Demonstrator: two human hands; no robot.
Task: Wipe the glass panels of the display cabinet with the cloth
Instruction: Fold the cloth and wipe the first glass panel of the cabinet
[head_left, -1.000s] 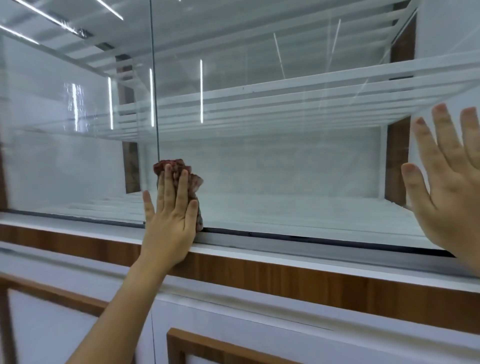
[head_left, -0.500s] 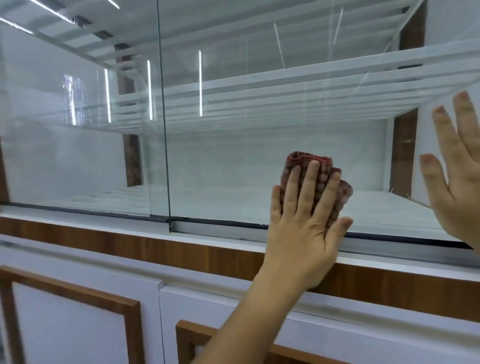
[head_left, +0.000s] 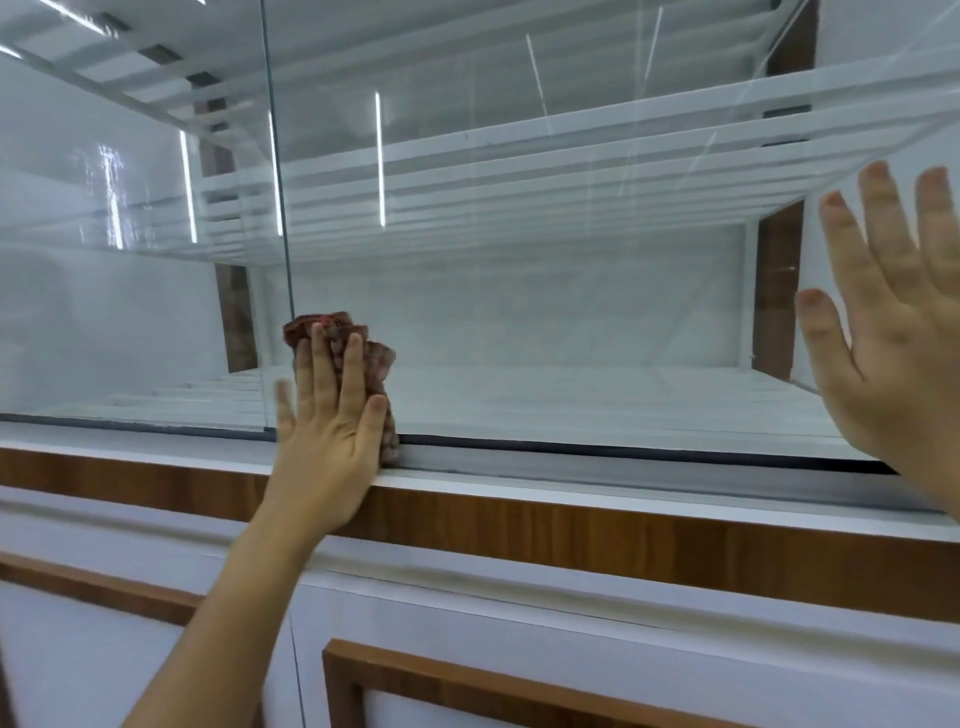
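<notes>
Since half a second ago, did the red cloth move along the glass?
Yes. The cloth, pressed by the left hand, slid left, back beside the vertical glass seam.

A shop: glass display cabinet (head_left: 571, 322) with bare shelves.

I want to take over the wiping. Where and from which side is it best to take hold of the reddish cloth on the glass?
Probably the bunched top edge of the cloth, coming from above. That part sticks out past the fingertips of the left hand, which presses the rest flat against the glass panel. The lower end sits at the bottom frame, leaving little room to pinch there.
</notes>
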